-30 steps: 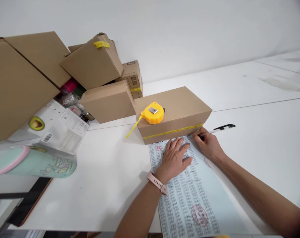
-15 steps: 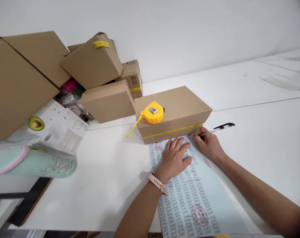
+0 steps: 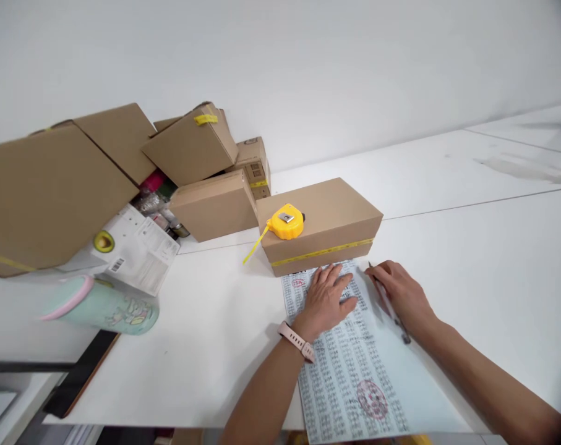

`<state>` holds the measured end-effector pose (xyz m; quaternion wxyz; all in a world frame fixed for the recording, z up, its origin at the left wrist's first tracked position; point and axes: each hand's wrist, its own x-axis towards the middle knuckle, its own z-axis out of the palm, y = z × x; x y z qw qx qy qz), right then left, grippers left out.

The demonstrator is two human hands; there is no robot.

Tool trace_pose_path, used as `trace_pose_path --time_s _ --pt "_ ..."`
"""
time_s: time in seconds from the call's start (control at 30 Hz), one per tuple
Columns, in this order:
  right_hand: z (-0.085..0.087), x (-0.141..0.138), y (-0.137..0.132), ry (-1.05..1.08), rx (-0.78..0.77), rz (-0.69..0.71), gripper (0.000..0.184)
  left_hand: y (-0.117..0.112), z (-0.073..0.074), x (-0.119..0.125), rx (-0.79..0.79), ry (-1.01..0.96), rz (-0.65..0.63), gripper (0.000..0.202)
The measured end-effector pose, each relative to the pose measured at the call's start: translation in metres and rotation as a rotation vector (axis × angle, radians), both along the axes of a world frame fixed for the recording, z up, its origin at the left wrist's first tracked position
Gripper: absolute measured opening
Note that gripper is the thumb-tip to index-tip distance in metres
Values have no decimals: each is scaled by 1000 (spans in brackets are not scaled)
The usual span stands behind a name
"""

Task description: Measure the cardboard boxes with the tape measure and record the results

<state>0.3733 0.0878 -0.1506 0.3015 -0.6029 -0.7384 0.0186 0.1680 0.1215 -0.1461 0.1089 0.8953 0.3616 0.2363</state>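
My left hand (image 3: 327, 298) lies flat with its fingers spread on a sheet of paper (image 3: 345, 377) covered in rows of handwriting, with red round marks. A pink band circles that wrist. At the sheet's upper right edge, my right hand (image 3: 401, 293) is closed on a pen (image 3: 388, 303), whose tip points up and left while its back end slants down toward me. Just beyond the paper's top edge stands a closed cardboard box (image 3: 326, 204) with a yellow tape strip along its side. On top of it rests a yellow tape measure (image 3: 286, 221), its blade hanging over the left edge.
More cardboard boxes (image 3: 196, 145) are stacked against the wall at left. In front of them are a white printed package (image 3: 141, 250) with an avocado picture and a mint-green bottle (image 3: 117, 309) lying tilted. A dark flat object (image 3: 83, 371) sits at the table's left edge.
The pen has swung round in my right hand; its back end, which pointed up and right, now points down toward me. That hand has moved slightly right, off the box. My left hand stays put.
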Motion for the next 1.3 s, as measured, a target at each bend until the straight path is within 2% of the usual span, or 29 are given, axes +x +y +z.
trace_pose_path --time_s 0.1,0.17,0.23,0.3,0.4,0.47,0.53,0.6,0.67,0.73,0.83,0.9,0.97,1.03,1.13,1.3 --pt "-6 -2 -7 -72 6 -17 33 -1 0 2 105 -129 46 28" --pt "-8 -3 -8 -56 15 -45 37 -2 8 0 161 -194 145 16" --pt "-9 -1 -7 5 17 -94 40 -3 25 -5 225 -266 286 19" --pt "-9 2 -6 94 15 -151 40 -2 47 -14 312 -357 444 23" --pt "-11 8 -3 220 13 -219 38 7 82 -27 431 -493 648 45" --pt "-13 11 -2 273 9 -235 37 19 99 -34 370 -502 709 67" --pt "-14 12 -1 315 10 -248 36 32 110 -38 224 -460 707 83" --pt "-13 11 -3 359 43 -257 34 44 116 -41 111 -442 685 87" --pt "-7 7 -9 396 133 -276 33 49 122 -42 60 -466 662 79" --pt "8 -1 -17 432 265 -296 32 45 129 -43 11 -522 626 69" --pt "47 -18 -25 540 362 -254 30 23 142 -43 -98 -641 496 63" --pt "80 -31 -23 693 226 -140 30 7 150 -42 -211 -721 369 57" --pt "112 -42 -16 932 -42 -2 35 -5 156 -40 -323 -795 262 49" --pt "137 -51 -6 1157 -311 170 45 -10 159 -39 -405 -861 204 45" --pt "156 -62 5 1298 -524 323 51 -12 160 -40 -482 -940 181 46" --pt "162 -62 25 1302 -567 327 50 -1 160 -53 -587 -1020 175 48"
